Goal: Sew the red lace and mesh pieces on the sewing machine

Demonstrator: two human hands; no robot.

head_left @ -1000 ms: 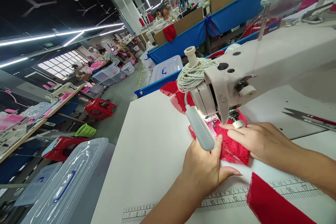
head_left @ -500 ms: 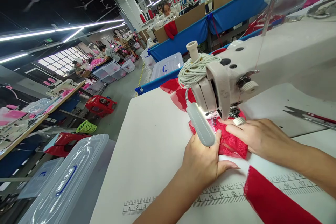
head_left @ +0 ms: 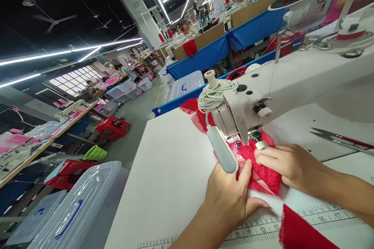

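Observation:
A piece of red lace fabric [head_left: 261, 171] lies under the head of a white sewing machine [head_left: 292, 81]. My left hand [head_left: 230, 194] rests flat on the table with fingers stretched out, its forefinger pressing the lace's left edge beside the machine's white lamp [head_left: 222, 149]. My right hand [head_left: 288, 165] lies on the lace just right of the presser foot, fingers extended and holding the cloth down. A second red fabric piece [head_left: 300, 231] lies at the lower right over the printed ruler [head_left: 263, 227].
Scissors [head_left: 339, 139] lie on the table to the right. A coil of white cord [head_left: 214, 91] sits on the machine head. Clear lidded bins [head_left: 67, 210] stand left of the white table [head_left: 166, 171]. Other people work at distant benches.
The view has shifted slightly; both hands stay on the lace and sit a little lower in the picture. My left forefinger now reaches further onto the cloth.

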